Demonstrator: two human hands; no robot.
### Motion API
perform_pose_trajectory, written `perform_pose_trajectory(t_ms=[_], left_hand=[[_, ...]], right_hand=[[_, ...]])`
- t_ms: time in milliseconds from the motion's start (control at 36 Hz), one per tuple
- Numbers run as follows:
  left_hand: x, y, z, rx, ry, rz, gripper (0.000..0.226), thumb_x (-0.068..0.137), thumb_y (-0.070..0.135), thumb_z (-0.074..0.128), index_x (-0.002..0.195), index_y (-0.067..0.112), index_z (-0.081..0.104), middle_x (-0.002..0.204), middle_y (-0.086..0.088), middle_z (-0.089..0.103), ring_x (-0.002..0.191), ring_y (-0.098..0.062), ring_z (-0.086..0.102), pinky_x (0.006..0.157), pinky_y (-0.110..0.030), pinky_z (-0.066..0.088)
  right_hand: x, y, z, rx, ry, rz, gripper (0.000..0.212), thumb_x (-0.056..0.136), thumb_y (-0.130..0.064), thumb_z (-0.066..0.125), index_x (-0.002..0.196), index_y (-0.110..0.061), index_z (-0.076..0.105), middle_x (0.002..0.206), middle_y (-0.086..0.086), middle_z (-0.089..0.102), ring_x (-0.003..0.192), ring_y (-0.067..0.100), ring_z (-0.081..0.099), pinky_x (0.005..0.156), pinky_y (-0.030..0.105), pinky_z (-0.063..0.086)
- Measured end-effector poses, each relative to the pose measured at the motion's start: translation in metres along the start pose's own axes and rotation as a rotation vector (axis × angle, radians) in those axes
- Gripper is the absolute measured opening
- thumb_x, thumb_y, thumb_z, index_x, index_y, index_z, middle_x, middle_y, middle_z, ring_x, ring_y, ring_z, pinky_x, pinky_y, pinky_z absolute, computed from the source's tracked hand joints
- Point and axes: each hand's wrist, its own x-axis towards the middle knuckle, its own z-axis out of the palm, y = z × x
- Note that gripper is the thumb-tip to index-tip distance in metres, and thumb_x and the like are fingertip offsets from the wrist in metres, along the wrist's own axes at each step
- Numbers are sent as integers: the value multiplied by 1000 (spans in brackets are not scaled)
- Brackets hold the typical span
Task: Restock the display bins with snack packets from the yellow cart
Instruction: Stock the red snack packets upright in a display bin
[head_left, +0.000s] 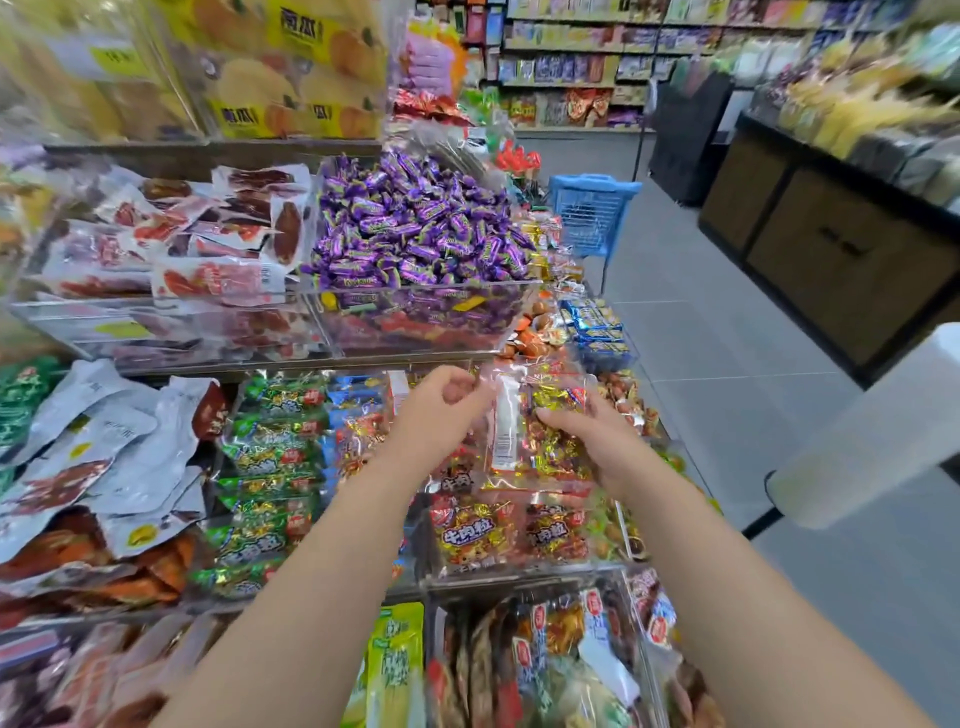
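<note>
Left hand (441, 410) and right hand (582, 423) pinch clear red-gold snack packet (519, 431) upright between them; matching clear acrylic bin (524, 573) lies directly below.

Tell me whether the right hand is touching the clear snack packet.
Touching. The head view shows the right hand gripping the clear snack packet, fingers curled over its right side.

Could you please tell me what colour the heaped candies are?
The candies are purple with green, seen in the head view.
</note>
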Motion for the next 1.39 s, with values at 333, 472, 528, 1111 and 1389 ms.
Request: perform_pose_trajectory(t_ms=[333,472,528,1111,1389], left_hand=[[1,-14,24,-394,-148,-236,26,84,19,72,89,32,50,95,13,53,82,-1,53,57,-18,47],[6,-8,13,-532,-38,-268,30,85,14,69,111,9,55,115,-14,61,101,-25,59,97,-51,47],[9,-4,7,-503,58,-207,26,85,14,69,104,12,52,108,-13,58,100,-27,55,97,-55,43],[23,-52,-2,1049,-67,137,69,85,74,35,147,44,27,161,4,12,149,-21,0,114,-58,16],[23,-17,0,929,3,107,71,80,79,23,131,39,52,146,12,44,147,-18,13,105,-71,-10]], right_hand=[[2,-7,-2,357,-66,93,32,94,-42,48,113,-20,61,94,0,71,76,14,65,74,32,58],[1,9,-14,292,-133,51,60,91,-17,58,143,-23,29,95,1,72,74,15,70,60,29,58],[3,12,-19,232,-69,60,56,87,-5,61,138,-12,38,92,8,71,71,19,70,58,31,57],[26,11,-66,-265,418,-94,19,79,-36,72,78,-19,64,81,-2,64,70,12,57,67,30,45],[21,-3,-44,-166,56,-227,31,67,-56,68,88,-34,69,87,-1,74,80,18,71,72,39,57]])
